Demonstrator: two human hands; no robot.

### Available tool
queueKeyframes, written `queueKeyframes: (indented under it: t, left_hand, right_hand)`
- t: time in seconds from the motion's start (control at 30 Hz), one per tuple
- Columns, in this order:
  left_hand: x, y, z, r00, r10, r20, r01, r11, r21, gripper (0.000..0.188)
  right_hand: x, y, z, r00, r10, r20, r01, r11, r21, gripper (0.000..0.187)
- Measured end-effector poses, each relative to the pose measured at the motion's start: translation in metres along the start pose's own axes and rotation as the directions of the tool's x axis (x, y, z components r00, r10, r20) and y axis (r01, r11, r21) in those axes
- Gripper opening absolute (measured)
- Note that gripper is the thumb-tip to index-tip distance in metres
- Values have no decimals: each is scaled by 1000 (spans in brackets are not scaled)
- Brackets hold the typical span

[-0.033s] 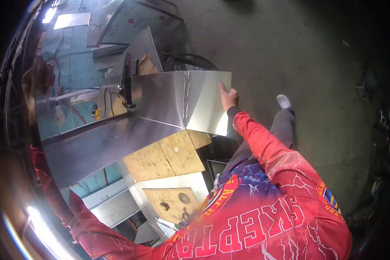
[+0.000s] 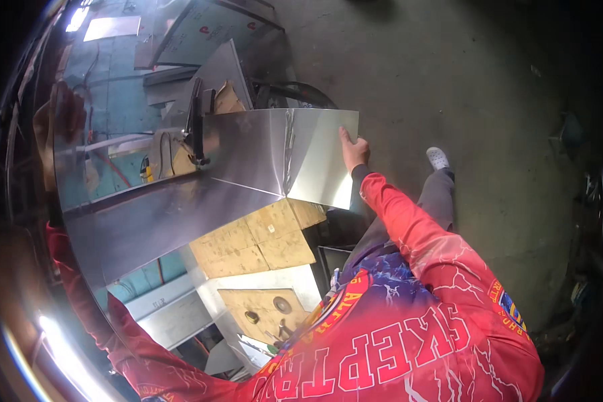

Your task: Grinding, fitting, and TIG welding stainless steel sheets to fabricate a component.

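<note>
A large bent sheet of shiny metal (image 2: 171, 214), with a crease and a raised flap at its right end, spans the space between my hands. My right hand (image 2: 356, 153) is closed on the flap's right edge, its thumb lying on the near face. At the far left, my left hand (image 2: 61, 124) is dim and partly blurred, with its fingers curled at the sheet's left edge. Beneath the sheet's front edge lie tan boards (image 2: 254, 240). A black clamp-like tool (image 2: 194, 124) rises just behind the sheet.
Behind is a teal work surface (image 2: 104, 74), with a yellow-and-black tool (image 2: 147, 169). A dark-framed panel (image 2: 204, 40) stands at the back. A lower tan board (image 2: 244, 300) carries two round pieces near my body. My shoe (image 2: 437, 158) is on the grey floor (image 2: 502, 201) at right.
The sheet and both hands stay nearly still. The view has shifted very slightly.
</note>
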State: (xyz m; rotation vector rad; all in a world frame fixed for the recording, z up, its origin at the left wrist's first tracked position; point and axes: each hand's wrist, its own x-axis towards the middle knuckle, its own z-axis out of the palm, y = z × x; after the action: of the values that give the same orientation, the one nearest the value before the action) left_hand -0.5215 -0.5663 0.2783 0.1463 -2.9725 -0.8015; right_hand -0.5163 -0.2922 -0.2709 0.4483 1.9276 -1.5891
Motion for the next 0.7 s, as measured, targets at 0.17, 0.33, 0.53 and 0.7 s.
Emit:
queueKeyframes:
  t: [0.17,0.33,0.53,0.7]
  left_hand:
    - [-7,-4,-15,994,-109,-30,104,987,-126,40]
    - [-54,20,-4,952,-139,-273,168,982,87,48]
    - [-45,44,36,946,-175,-271,214,969,122,49]
    - [-70,51,31,959,-141,-244,176,976,126,51]
  right_hand:
    - [11,-6,22,980,183,-75,-187,981,-55,80]
    - [15,10,29,988,106,-111,-120,984,-133,80]
    - [71,85,78,925,301,-233,-309,951,2,84]
    - [55,42,43,995,88,-50,-94,985,-143,91]
